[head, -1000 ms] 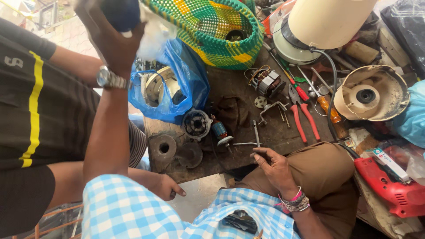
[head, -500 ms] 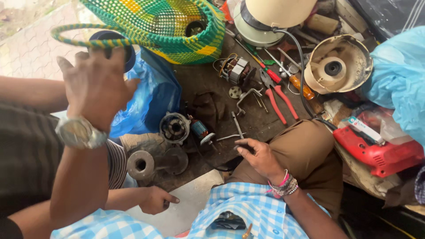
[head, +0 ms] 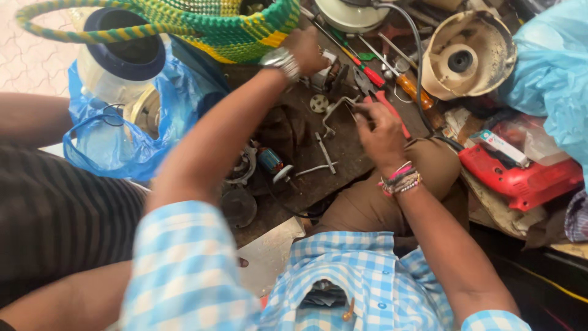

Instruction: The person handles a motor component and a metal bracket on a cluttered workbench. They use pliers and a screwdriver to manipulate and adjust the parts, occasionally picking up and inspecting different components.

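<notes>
The left hand (head: 304, 50), fingers curled, grips a small motor part (head: 329, 72) just below the woven basket (head: 245, 27). Right hand (head: 378, 132) pinches a bent metal bracket (head: 338, 112) nearby.

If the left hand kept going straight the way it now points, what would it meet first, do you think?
The left hand points up and right, already on or just over a small motor part. Straight on, the screwdrivers seem first in line, though depth is unclear.

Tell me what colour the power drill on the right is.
The power drill is red with a dark front end, seen best in the head view.
</notes>
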